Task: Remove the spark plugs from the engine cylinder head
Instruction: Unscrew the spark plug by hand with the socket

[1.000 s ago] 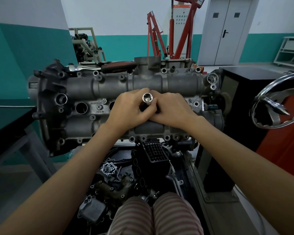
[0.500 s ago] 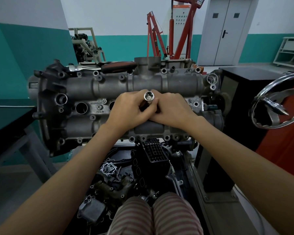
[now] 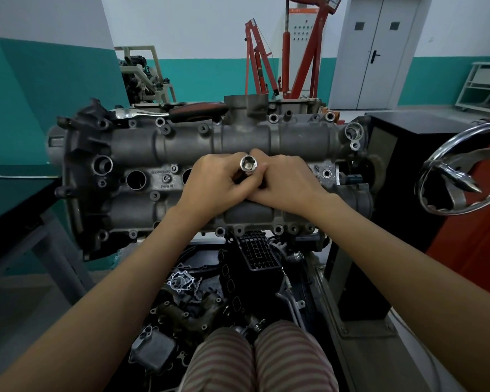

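hands meet at the middle of the cylinder head (image 3: pixel 266 142), and we see both of them curled around a chrome socket (image 3: pixel 248 164) that stands up between them with its open end facing the camera. our left hand (image 3: pixel 214 183) wraps the socket's shaft from the left, fingers folded around it; our right hand (image 3: pixel 285 182) presses in from the right, fingertips closed against the same shaft, the two hands touching each other. the lower part of the socket is hidden by the fingers, so we cannot tell what it sits on, and we cannot see any spark plug.

just left of the left hand, two round plug wells (image 3: pixel 135 179) lie open in the head, the nearer one partly covered by our knuckles. beyond the hands, on the far edge of the head, a ratchet (image 3: pixel 164 112) with a red and black handle lies flat. to the right of the right hand, well apart, a chrome handwheel (image 3: pixel 436 176) stands beside a black cabinet (image 3: pixel 402 154). below our forearms, loose engine parts (image 3: pixel 198 304) are heaped near our striped trousers (image 3: pixel 255 360). a red engine hoist (image 3: pixel 283 52) stands at the far wall.
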A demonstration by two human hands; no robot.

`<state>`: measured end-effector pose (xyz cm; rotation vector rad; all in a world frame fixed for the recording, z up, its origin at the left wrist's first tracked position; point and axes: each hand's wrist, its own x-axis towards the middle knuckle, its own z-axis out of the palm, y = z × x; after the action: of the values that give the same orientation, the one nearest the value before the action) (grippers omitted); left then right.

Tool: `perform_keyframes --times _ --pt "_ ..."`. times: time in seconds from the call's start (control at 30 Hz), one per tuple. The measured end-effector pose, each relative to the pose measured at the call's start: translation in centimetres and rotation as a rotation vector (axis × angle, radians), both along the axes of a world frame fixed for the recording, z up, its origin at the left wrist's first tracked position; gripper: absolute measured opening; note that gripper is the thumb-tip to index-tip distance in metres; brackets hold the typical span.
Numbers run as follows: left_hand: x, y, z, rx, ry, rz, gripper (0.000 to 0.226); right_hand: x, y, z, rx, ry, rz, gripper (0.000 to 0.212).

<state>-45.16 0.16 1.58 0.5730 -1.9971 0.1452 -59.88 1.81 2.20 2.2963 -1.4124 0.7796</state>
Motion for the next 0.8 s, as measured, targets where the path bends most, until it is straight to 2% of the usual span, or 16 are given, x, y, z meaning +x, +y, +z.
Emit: perform_keyframes --times 0.27,0.43,0.63,0.8 --pt "-0.10 0.21 0.07 -0.009 -0.009 0.020 0.033 -0.17 -0.31 -0.07 -0.011 0.020 -0.004 0.032" --pt "-0.06 0.27 0.14 0.004 0.012 -0.005 0.030 0.10 -0.18 -0.04 -0.011 -0.012 0.012 0.041" --pt "-0.02 0.29 0.09 0.013 0.008 0.022 0.033 -0.12 -0.20 0.02 -0.018 -0.007 0.011 0.031" --pt "-0.02 0.38 0.15 0.022 -0.004 0.013 0.028 0.01 -0.23 -0.03 -0.010 0.007 0.011 0.033"
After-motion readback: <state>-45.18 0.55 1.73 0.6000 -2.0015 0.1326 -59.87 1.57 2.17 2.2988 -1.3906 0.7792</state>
